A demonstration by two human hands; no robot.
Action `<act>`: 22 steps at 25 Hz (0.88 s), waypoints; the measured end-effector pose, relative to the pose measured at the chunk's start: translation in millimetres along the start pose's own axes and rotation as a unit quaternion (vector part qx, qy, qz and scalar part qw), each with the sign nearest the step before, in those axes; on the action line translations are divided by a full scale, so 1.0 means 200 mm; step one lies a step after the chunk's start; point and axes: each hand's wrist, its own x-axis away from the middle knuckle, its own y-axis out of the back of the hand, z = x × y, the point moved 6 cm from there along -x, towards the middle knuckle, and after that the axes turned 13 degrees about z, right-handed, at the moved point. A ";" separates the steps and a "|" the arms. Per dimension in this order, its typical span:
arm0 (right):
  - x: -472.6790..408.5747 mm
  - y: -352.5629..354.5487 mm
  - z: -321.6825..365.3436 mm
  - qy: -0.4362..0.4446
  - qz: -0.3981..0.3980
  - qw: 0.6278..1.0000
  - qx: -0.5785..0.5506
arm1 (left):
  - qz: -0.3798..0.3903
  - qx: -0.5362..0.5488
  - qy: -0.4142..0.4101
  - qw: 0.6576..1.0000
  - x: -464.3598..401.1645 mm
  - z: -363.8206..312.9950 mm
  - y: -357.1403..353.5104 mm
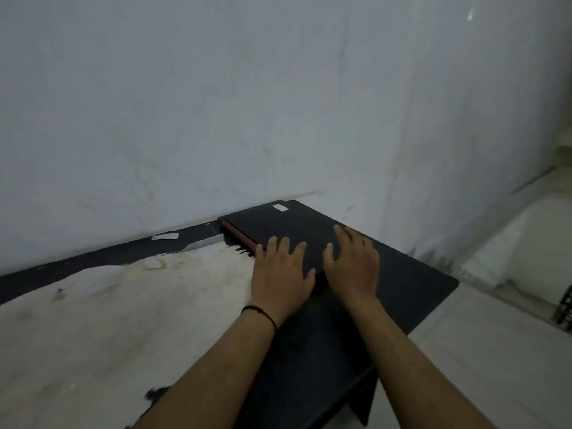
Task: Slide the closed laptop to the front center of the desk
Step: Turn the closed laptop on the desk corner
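One closed laptop point(288, 226), one desk point(93, 320), two hands: left hand point(283, 274), right hand point(353, 264).

You are working in dim, flat, bluish light, and the whole view looks soft and slightly blurred. A small bright glint sits on the wall point(470, 14) at far right. The dark laptop point(294, 226) loses detail, and straight edges bow near the borders

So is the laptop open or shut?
Shut. The laptop lies flat with its lid down, and both hands rest on top.
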 end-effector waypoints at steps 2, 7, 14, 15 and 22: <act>-0.07 -0.09 -0.16 -0.085 0.085 0.993 -0.008 | 0.028 -0.002 0.005 1.000 -0.09 -0.06 -0.11; -0.19 -0.27 -0.43 -0.185 0.164 0.969 -0.031 | 0.076 -0.011 -0.003 0.997 -0.33 -0.19 -0.36; -0.35 -0.30 -0.51 -0.222 0.146 0.963 -0.044 | 0.047 -0.018 -0.003 0.999 -0.38 -0.19 -0.43; -0.34 -0.29 -0.52 -0.221 0.142 0.963 -0.059 | 0.050 -0.014 -0.003 0.999 -0.38 -0.19 -0.42; -0.12 -0.17 -0.45 -0.248 0.136 0.946 -0.159 | 0.068 -0.018 -0.042 0.997 -0.19 -0.07 -0.35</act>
